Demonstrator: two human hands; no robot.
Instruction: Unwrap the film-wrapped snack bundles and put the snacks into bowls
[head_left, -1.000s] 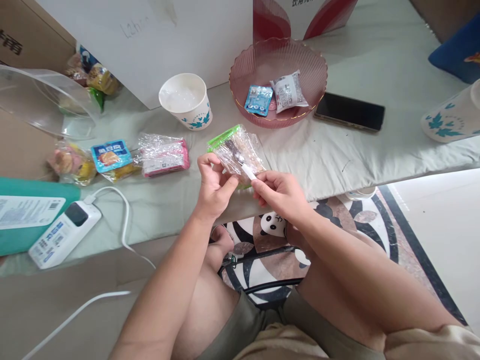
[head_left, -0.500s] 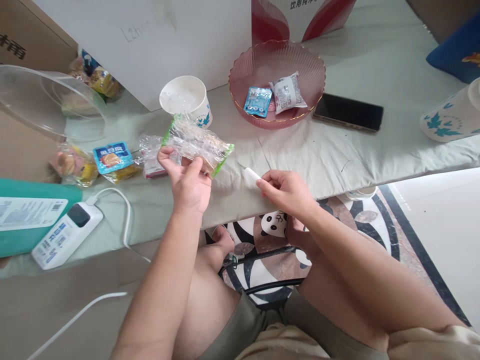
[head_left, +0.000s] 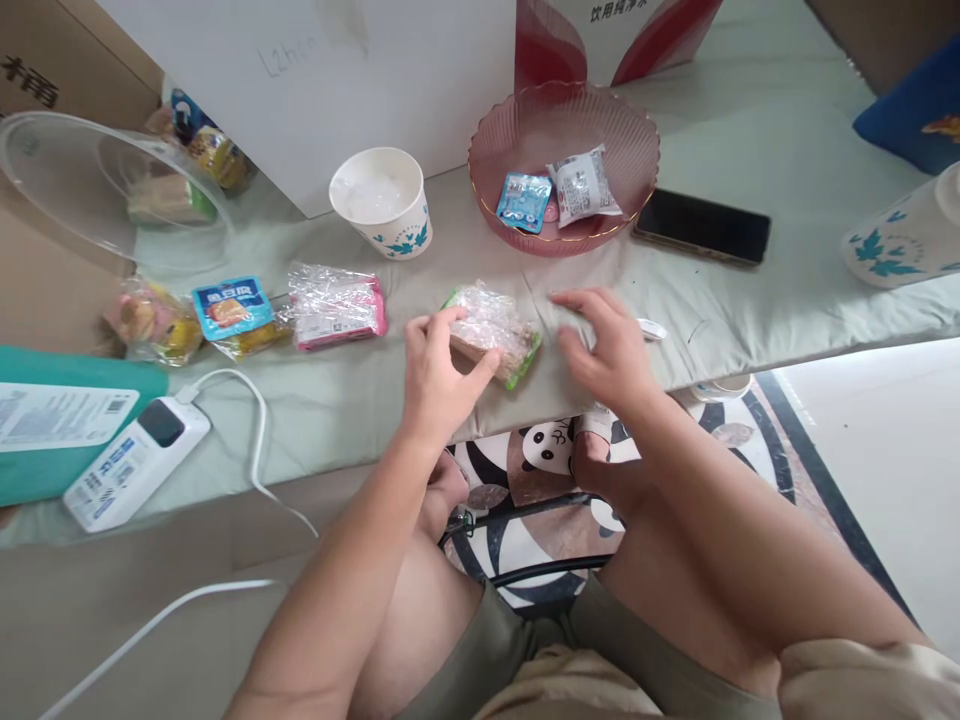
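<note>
My left hand (head_left: 442, 375) grips a clear-wrapped snack packet (head_left: 491, 328) with green ends, thumb on its near side and fingers at its left. The packet is at the cloth-covered table's front edge and appears to rest on it. To its right, my right hand (head_left: 611, 350) hovers open, fingers spread toward the packet but apart from it. Just beyond that hand lies a small white pen-like tool (head_left: 652, 329), partly hidden by the hand. A pink-edged wrapped packet (head_left: 337, 310) and a blue snack pouch (head_left: 234, 308) lie to the left.
Behind stand a paper cup (head_left: 382, 205) with clear plastic inside and a pink ribbed bowl (head_left: 487, 150) holding small packets. A phone (head_left: 701, 226) lies right of the bowl. At left are a power bank (head_left: 135, 465) with a white cable and a tipped clear tub (head_left: 45, 215).
My left hand has lowered the snack packet rightward toward the table. My right hand has let go of the white tool, now lying to its right, and opened toward the packet.
</note>
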